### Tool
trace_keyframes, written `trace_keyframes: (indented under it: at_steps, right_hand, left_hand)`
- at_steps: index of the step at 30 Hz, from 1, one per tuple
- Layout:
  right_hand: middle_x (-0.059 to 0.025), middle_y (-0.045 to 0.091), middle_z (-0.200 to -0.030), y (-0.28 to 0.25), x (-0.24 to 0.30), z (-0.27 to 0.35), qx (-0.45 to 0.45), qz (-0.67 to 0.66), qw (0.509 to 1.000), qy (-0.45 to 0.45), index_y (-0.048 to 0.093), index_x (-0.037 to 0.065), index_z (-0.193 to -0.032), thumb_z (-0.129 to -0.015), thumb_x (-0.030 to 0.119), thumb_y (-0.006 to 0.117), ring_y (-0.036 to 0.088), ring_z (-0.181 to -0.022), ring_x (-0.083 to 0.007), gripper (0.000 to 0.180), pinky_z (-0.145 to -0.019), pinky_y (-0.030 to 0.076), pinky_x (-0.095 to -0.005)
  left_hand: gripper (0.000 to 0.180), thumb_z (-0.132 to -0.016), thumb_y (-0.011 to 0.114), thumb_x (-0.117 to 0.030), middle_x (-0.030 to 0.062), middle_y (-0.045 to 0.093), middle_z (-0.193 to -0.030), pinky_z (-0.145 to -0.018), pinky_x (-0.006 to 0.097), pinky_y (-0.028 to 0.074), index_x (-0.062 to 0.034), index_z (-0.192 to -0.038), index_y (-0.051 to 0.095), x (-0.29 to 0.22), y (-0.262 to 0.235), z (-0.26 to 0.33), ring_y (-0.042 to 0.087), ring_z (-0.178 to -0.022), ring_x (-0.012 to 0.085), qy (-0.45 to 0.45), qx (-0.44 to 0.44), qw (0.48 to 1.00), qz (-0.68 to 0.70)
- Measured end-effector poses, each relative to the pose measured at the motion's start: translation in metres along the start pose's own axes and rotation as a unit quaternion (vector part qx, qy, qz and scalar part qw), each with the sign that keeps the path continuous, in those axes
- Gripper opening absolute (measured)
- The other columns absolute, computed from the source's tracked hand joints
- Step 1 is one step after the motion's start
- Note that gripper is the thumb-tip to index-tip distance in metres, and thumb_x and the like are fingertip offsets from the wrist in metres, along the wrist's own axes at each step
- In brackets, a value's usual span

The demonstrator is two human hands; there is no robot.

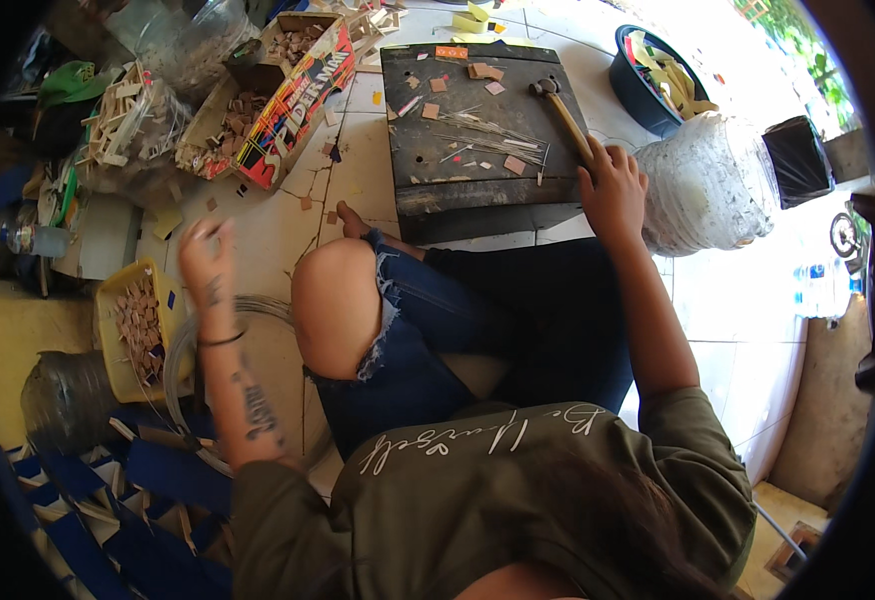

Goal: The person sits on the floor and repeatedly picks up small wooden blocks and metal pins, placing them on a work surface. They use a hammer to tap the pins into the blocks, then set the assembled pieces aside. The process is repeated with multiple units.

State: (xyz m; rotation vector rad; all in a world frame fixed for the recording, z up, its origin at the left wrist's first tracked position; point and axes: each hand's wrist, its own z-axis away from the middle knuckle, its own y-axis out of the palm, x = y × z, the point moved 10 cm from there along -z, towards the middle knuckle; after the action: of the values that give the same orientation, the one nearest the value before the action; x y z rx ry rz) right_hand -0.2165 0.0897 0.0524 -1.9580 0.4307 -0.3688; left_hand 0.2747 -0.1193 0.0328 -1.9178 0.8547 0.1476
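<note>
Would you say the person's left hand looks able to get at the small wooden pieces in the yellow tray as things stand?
Probably yes: the left hand hovers just above and beside the yellow tray, whose top is open, and nothing lies between them.

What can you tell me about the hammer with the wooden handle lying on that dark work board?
The wooden-handled hammer has a small dark metal head and a pale brown, straight handle. It lies slanted on the dark, worn work board, head toward the far edge among thin metal wires and small tan square pieces. The person's right hand grips the handle's near end at the board's right side. The head seems to rest on the board.
</note>
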Motion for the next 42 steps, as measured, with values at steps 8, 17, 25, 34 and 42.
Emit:
trace_keyframes:
  at_steps: [8, 17, 25, 34, 42]
  right_hand:
    - [-0.0048, 0.064, -0.105, 0.018, 0.085, -0.048, 0.115, -0.08, 0.981, -0.133, 0.07, 0.015, -0.102, -0.079, 0.025, 0.071, 0.057, -0.108, -0.0256, 0.025, -0.095, 0.041, -0.0425]
    - [-0.0079, 0.066, -0.086, 0.048, 0.101, -0.057, 0.202, -0.116, 0.956, -0.176, 0.069, 0.008, -0.088, -0.08, 0.017, 0.07, 0.063, -0.089, -0.0259, 0.012, -0.083, 0.048, -0.0379]
    - [-0.0036, 0.067, -0.073, 0.034, 0.057, -0.057, 0.12, -0.366, 0.923, 0.001, 0.068, 0.003, -0.086, -0.081, 0.013, 0.073, 0.061, -0.068, -0.0106, 0.012, -0.065, 0.048, -0.0259]
    - [0.0015, 0.064, -0.069, 0.056, 0.025, -0.03, 0.075, -0.559, 0.813, 0.144, 0.068, 0.001, -0.085, -0.081, 0.006, 0.073, 0.056, -0.062, -0.0034, 0.008, -0.058, 0.043, -0.0192]
    - [0.0022, 0.063, -0.07, 0.054, 0.022, -0.03, 0.04, -0.614, 0.776, 0.139, 0.067, 0.001, -0.089, -0.083, 0.005, 0.07, 0.056, -0.065, -0.0026, 0.008, -0.058, 0.043, -0.0183]
  left_hand:
    - [0.021, -0.088, 0.063, -0.022, 0.0149, 0.066, -0.107, -0.09, 0.045, 0.048, -0.007, -0.098, 0.071, 0.256, -0.164, 0.074, 0.06, -0.1, 0.0335, -0.285, -0.006, 0.887, -0.363]
    - [0.042, -0.09, 0.059, -0.028, 0.0139, 0.06, -0.124, -0.095, 0.05, 0.043, -0.012, -0.128, 0.058, 0.22, -0.137, 0.012, 0.055, -0.113, 0.0355, -0.203, -0.023, 0.887, -0.414]
    - [0.039, -0.081, 0.071, -0.019, 0.0145, 0.063, -0.111, -0.097, 0.041, 0.041, -0.0068, -0.118, 0.063, -0.067, 0.034, -0.084, 0.057, -0.106, 0.0324, 0.176, -0.017, 0.984, 0.026]
    - [0.043, -0.083, 0.066, -0.038, 0.0115, 0.064, -0.103, -0.089, 0.042, 0.046, -0.0082, -0.114, 0.068, -0.268, 0.231, -0.138, 0.058, -0.103, 0.0291, 0.228, 0.113, 0.965, 0.066]
    - [0.018, -0.078, 0.072, -0.031, 0.0043, 0.067, -0.085, -0.087, 0.043, 0.042, -0.014, -0.082, 0.07, -0.295, 0.229, -0.137, 0.06, -0.091, 0.0239, 0.238, 0.102, 0.959, 0.117]
